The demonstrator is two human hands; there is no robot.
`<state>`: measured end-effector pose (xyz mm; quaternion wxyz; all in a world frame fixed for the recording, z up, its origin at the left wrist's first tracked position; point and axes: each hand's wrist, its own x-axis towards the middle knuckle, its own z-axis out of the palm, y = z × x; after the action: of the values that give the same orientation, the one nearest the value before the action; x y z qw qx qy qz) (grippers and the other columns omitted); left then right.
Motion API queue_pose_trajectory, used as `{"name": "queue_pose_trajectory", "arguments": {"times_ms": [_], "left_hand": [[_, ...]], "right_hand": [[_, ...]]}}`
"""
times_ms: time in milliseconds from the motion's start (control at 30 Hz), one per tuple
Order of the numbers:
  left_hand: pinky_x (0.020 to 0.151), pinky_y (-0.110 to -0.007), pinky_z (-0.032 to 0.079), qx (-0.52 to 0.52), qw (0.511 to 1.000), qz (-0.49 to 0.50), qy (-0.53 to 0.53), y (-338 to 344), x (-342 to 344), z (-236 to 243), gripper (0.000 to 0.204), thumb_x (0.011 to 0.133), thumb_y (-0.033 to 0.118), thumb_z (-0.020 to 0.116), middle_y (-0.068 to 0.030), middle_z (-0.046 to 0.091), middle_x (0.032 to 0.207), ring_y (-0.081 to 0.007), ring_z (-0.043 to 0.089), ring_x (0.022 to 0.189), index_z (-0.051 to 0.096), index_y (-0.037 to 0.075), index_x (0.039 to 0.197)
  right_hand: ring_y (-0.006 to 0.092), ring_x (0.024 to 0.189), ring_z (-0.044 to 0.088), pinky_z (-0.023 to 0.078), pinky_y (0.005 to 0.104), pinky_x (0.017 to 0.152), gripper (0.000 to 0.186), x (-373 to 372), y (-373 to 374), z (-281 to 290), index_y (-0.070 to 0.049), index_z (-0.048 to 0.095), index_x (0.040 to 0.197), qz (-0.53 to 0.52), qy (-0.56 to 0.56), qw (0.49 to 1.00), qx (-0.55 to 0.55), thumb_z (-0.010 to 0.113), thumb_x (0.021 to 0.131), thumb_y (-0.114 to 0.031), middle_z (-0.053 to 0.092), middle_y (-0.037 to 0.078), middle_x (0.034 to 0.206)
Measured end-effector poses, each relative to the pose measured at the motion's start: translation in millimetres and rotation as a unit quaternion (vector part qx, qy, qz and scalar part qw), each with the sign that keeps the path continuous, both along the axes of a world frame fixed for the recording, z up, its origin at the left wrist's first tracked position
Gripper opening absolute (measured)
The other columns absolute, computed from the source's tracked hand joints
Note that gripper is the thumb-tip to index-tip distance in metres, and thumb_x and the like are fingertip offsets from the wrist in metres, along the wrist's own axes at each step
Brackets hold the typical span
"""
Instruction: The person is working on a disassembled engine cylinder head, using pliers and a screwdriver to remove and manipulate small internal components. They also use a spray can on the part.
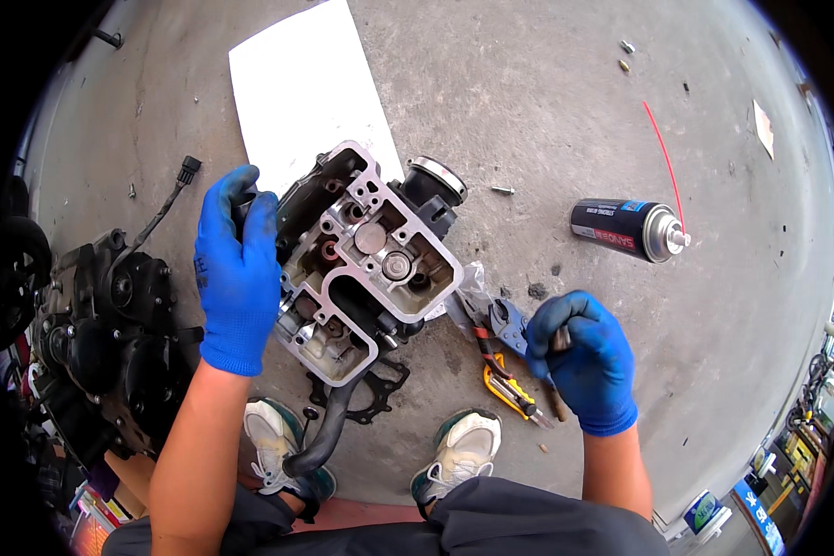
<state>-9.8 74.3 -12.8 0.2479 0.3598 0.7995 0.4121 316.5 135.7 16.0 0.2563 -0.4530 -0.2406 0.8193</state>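
1. nearest the camera, the person's dark trousers and two white sneakers (461,451) with green trim, planted on the concrete floor (547,111).
2. the right hand (584,357), in a blue glove, is curled into a fist around a slim tool handle (560,339) – fingers together, clamped on it. what kind of tool it is cannot be told.
3. just left of that hand lie pliers (500,324) with blue grips and a yellow-handled tool (505,387), together on the floor with a bit of clear plastic wrap.
4. the left hand (238,269), also blue-gloved, grips the left edge of a cylinder head (366,259) – fingers wrapped over its rim, closed on it. the head stands tilted on the floor, open face up, showing valve seats and ports.
5. a black rubber hose (329,431) hangs from the head's lower end, curving between the shoes; a dark gasket (380,389) lies flat beneath it.
6. a round throttle-body opening (435,181) sits at the head's far right corner.
7. to the left, well apart, a black engine block (111,324) with a wired connector (188,170).
8. right of the head, a black spray can (625,229) lies on its side, a thin red straw (663,148) at its nozzle.
9. farthest, a white sheet of paper (296,83) lies behind the head.
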Motion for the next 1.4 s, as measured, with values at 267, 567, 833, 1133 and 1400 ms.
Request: {"name": "queue_pose_trajectory", "arguments": {"times_ms": [267,567,833,1133,1400], "left_hand": [[0.095,-0.028,0.046,-0.029,0.997,-0.004,0.065,-1.1,-1.5,-0.1,0.030,0.103,0.009,0.051,-0.0085,0.059,0.123,-0.0130,0.055,0.108,0.054,0.001,0.131],[0.093,-0.027,0.047,-0.041,0.995,-0.003,0.094,1.3,3.9,-0.6,0.028,0.103,0.006,0.050,-0.0084,0.060,0.121,-0.0124,0.057,0.106,0.055,0.000,0.130],[0.092,-0.026,0.047,-0.048,0.991,-0.009,0.122,0.6,4.6,-0.5,0.027,0.102,0.006,0.050,-0.0089,0.061,0.120,-0.0123,0.057,0.105,0.055,0.000,0.129],[0.091,-0.026,0.046,-0.028,0.994,0.002,0.107,3.0,4.7,-3.3,0.027,0.102,0.009,0.052,-0.0073,0.062,0.116,-0.0118,0.057,0.102,0.057,0.000,0.127],[0.098,-0.029,0.044,0.000,0.995,-0.013,0.099,3.1,-2.9,-9.8,0.029,0.103,0.015,0.053,-0.0092,0.062,0.120,-0.0150,0.056,0.108,0.057,-0.001,0.128]], "right_hand": [[0.0111,0.072,0.063,0.052,0.0264,0.068,0.023,10.8,-37.1,-12.1,0.000,0.068,0.115,0.238,-0.257,0.933,0.085,0.057,0.097,-0.008,0.070,0.007,0.089],[0.0112,0.073,0.064,0.051,0.0263,0.067,0.019,13.8,-36.2,-32.1,0.000,0.070,0.107,0.278,-0.305,0.903,0.121,0.060,0.097,-0.012,0.070,0.007,0.083],[0.0080,0.068,0.060,0.048,0.0251,0.062,0.020,11.0,-33.3,-36.4,0.001,0.070,0.100,0.211,-0.289,0.934,0.020,0.058,0.099,-0.015,0.067,0.005,0.075],[0.0053,0.060,0.052,0.043,0.0203,0.055,0.030,16.3,-35.3,-33.3,0.000,0.058,0.129,0.095,-0.246,0.965,-0.007,0.050,0.102,-0.011,0.065,0.005,0.081],[0.0108,0.065,0.060,0.050,0.0257,0.060,0.018,67.3,-86.5,-12.2,-0.003,0.067,0.107,0.159,-0.432,0.856,0.237,0.069,0.091,-0.011,0.068,0.007,0.088]]}}
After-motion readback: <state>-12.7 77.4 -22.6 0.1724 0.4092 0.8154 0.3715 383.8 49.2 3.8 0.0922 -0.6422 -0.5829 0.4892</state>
